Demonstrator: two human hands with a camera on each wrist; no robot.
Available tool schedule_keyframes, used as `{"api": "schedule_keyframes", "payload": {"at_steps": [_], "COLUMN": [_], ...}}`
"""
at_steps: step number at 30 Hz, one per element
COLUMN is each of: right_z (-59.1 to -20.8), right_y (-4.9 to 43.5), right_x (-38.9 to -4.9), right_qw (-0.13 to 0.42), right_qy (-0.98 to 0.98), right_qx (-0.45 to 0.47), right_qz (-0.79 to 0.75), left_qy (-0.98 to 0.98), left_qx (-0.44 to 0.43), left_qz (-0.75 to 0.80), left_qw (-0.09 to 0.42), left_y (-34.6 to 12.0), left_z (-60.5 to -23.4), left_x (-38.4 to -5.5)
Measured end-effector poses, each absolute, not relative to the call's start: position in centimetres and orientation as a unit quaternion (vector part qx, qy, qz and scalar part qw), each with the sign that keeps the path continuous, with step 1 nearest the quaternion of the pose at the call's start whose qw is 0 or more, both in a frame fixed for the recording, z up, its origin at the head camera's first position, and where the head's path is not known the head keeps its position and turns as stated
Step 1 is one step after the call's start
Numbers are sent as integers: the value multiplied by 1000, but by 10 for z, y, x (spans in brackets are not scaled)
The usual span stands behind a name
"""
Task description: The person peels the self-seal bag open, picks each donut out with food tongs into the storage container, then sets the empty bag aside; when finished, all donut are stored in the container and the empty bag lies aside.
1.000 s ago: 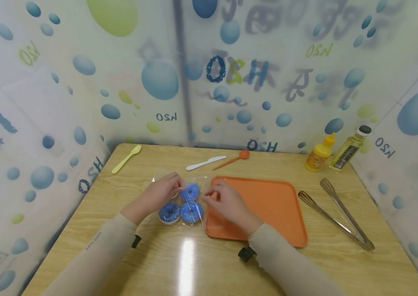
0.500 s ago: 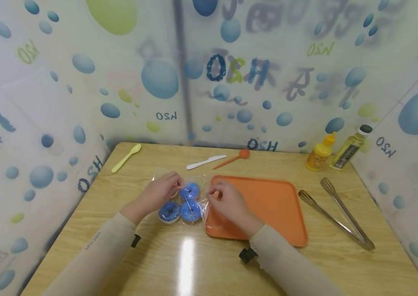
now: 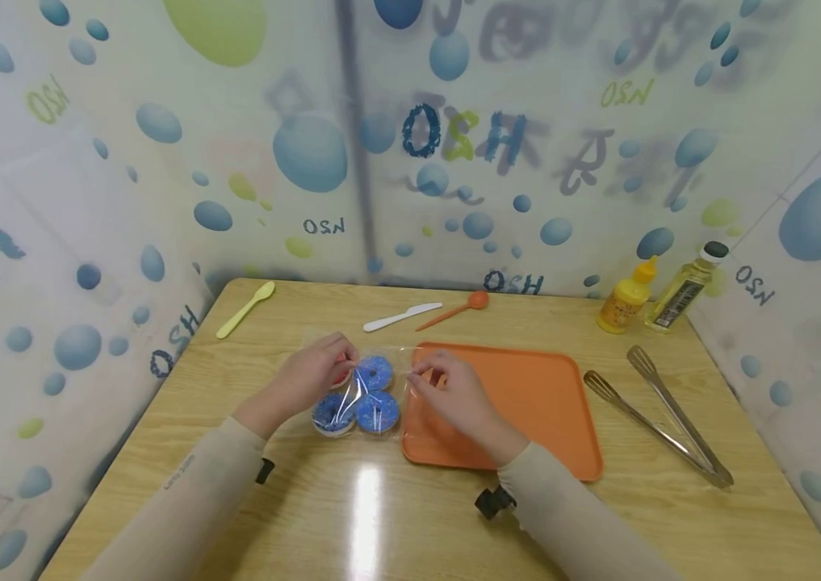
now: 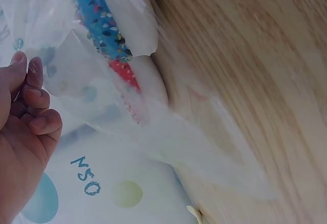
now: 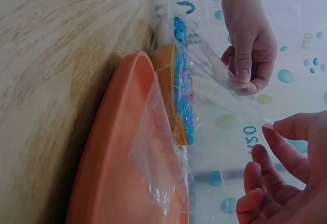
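A clear plastic bag (image 5: 153, 165) lies on the table around several doughnuts. Blue doughnuts (image 3: 377, 413) with sprinkles show through the film, and a red doughnut (image 3: 341, 377) is partly covered by my left hand (image 3: 312, 375). Thumb and forefinger of that hand pinch the film above the doughnuts. My right hand (image 3: 462, 397) pinches another part of the film over the left edge of the orange tray (image 3: 512, 403). Between both hands the film is stretched, as the right wrist view shows. Its loose lower edge overlaps the tray there.
Metal tongs (image 3: 679, 428) lie right of the tray. Behind are a white knife (image 3: 403, 317), an orange spoon (image 3: 454, 311) and, far left, a yellow spoon (image 3: 245, 311). A yellow squeeze bottle (image 3: 624, 303) and an oil bottle (image 3: 682, 294) stand at the back right, near the wall.
My right hand has shifted slightly right with the film, which is now drawn tighter between both hands. More of the red doughnut shows. The left hand has hardly moved.
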State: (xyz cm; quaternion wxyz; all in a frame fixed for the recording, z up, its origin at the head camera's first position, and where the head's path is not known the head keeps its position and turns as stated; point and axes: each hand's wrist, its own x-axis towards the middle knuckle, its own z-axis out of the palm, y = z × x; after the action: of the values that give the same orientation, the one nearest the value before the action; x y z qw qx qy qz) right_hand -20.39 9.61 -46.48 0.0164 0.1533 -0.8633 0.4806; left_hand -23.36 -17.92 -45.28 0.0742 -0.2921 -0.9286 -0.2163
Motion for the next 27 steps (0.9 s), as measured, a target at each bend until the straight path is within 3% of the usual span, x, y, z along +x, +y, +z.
{"api": "schedule_keyframes", "payload": {"at_steps": [14,27], "right_z": [-471,-481], "right_y": [166,261], "right_x": [-190,-179], "right_qw": [35,117], "right_qy": [-896,-915], "right_qx": [123,119], "right_qz": [425,367], "left_qy": [-921,-917], "left_qx": [-312,-340], "left_qz": [-219,-192], "left_qw": [83,85], "left_y": [-183,-184], "left_z": [-455,-454], "left_x": [-235,-237]}}
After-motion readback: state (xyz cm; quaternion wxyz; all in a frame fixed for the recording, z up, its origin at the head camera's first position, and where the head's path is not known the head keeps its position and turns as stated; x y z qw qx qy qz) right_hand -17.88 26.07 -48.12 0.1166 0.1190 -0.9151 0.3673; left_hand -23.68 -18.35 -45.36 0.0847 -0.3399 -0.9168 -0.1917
